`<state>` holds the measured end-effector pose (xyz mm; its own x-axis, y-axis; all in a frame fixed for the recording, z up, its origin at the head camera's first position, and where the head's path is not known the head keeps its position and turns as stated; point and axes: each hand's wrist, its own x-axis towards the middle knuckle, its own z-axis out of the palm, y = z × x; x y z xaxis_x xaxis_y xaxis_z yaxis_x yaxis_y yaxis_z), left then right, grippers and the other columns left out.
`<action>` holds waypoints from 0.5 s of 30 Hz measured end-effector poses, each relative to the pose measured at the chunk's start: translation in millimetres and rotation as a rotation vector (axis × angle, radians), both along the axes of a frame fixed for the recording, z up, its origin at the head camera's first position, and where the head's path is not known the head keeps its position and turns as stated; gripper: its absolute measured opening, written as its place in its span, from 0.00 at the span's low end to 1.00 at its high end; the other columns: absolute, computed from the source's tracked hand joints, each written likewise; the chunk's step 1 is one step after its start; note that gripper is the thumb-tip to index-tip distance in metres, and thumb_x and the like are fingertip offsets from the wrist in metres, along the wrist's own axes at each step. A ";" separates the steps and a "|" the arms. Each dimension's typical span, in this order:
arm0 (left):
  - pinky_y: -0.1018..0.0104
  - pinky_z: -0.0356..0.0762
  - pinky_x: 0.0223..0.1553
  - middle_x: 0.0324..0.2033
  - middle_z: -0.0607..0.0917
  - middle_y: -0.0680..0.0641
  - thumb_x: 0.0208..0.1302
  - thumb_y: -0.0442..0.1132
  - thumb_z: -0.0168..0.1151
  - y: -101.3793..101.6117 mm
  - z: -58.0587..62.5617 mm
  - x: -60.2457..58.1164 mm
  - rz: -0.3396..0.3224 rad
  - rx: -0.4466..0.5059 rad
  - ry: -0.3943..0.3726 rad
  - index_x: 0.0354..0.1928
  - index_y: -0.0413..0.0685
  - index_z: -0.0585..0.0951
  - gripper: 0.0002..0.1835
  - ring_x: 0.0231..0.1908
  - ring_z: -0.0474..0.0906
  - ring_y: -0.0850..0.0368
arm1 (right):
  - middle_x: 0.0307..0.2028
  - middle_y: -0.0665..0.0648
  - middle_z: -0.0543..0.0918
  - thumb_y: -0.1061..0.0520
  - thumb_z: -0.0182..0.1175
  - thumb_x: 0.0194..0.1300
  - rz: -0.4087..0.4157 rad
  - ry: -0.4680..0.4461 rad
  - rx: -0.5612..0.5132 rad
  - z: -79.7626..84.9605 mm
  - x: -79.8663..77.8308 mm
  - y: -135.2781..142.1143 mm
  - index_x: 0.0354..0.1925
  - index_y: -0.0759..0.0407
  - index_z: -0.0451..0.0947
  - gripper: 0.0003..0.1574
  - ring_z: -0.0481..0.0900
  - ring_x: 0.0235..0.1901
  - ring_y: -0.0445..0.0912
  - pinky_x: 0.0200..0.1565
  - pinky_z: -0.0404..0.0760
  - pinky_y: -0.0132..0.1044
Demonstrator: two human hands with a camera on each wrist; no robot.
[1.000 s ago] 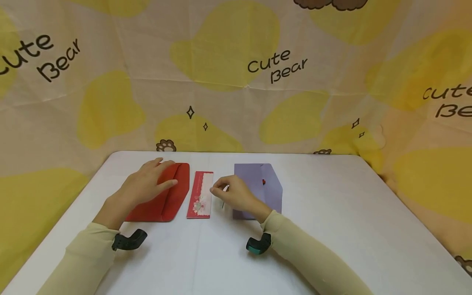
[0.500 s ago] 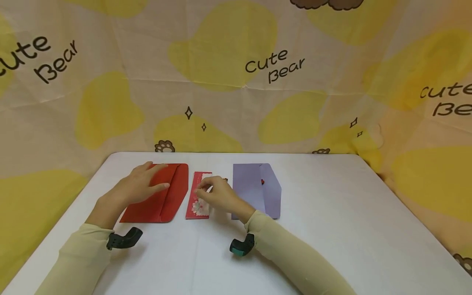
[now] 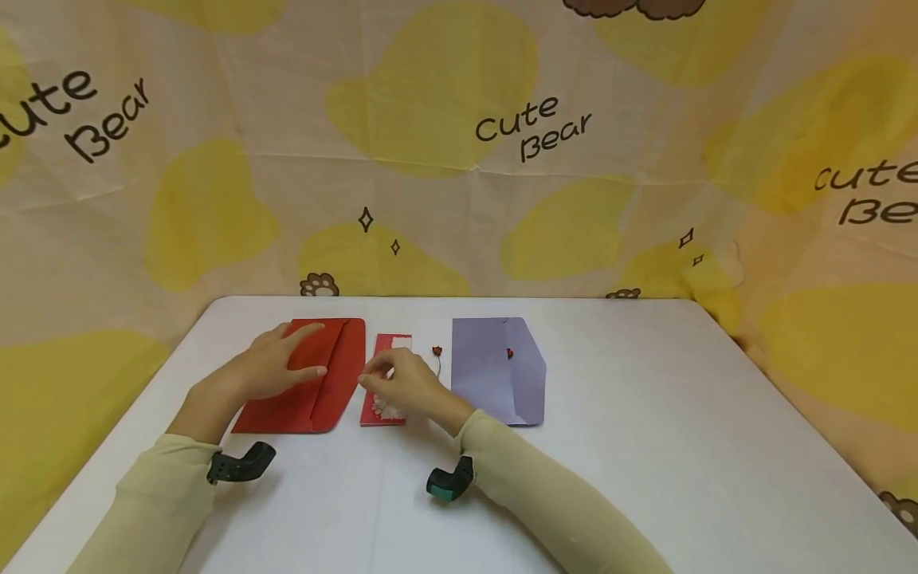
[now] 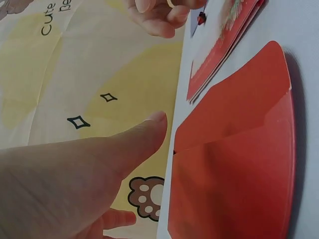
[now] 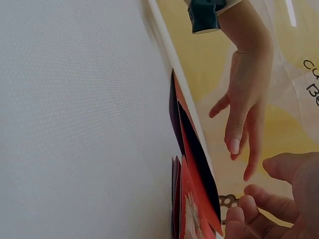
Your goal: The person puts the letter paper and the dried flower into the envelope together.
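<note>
My left hand (image 3: 268,367) hovers over a red envelope (image 3: 344,375) at the left of the table, its fingers spread. In the left wrist view a gap shows between my thumb and the red envelope (image 4: 229,174). My right hand (image 3: 409,384) is above a narrow folded card (image 3: 380,351), red with a white floral panel, and hides its middle. In the right wrist view the thumb and loosely bent fingers of my right hand (image 5: 284,194) stand apart with nothing between them. A small red flower (image 3: 437,351) on a thin stem lies right of the card.
A purple envelope (image 3: 480,359) lies right of the flower, with a small red spot (image 3: 510,353) near its flap. All rest on a white table (image 3: 645,414). Behind it hangs a printed cloth (image 3: 430,119) with yellow patches.
My right hand has moved left from beside the purple envelope to over the card, uncovering the small red flower and its stem. My left hand has shifted slightly left.
</note>
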<state>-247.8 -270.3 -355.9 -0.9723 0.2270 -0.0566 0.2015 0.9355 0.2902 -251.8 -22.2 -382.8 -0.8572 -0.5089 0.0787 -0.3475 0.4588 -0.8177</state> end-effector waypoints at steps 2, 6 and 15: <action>0.23 0.73 0.50 0.71 0.56 0.20 0.63 0.60 0.66 -0.7 -1.5 -0.8 0.002 -0.002 -0.010 0.77 0.50 0.57 0.47 0.66 0.55 0.14 | 0.31 0.47 0.80 0.51 0.64 0.69 -0.001 -0.010 0.011 -0.3 0.8 -2.6 0.43 0.53 0.85 0.09 0.77 0.33 0.39 0.32 0.75 0.28; 0.21 0.72 0.49 0.70 0.55 0.18 0.63 0.63 0.64 -0.8 -3.6 -2.1 0.019 -0.003 -0.047 0.78 0.51 0.55 0.49 0.62 0.58 0.09 | 0.31 0.47 0.80 0.51 0.63 0.70 0.002 -0.011 0.015 -0.1 1.9 -7.4 0.41 0.51 0.84 0.07 0.77 0.33 0.38 0.32 0.76 0.29; 0.19 0.69 0.51 0.70 0.52 0.15 0.61 0.65 0.64 1.3 -6.1 -1.7 0.024 -0.007 -0.092 0.78 0.51 0.54 0.51 0.61 0.61 0.09 | 0.31 0.45 0.80 0.50 0.63 0.70 0.007 0.022 0.049 -3.1 1.7 -12.9 0.41 0.50 0.84 0.07 0.76 0.37 0.37 0.33 0.76 0.28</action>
<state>-249.5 -269.1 -362.0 -0.9681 0.2029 -0.1471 0.1518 0.9418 0.2999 -250.2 -35.1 -385.9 -0.8520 -0.5185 0.0725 -0.3684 0.4954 -0.7867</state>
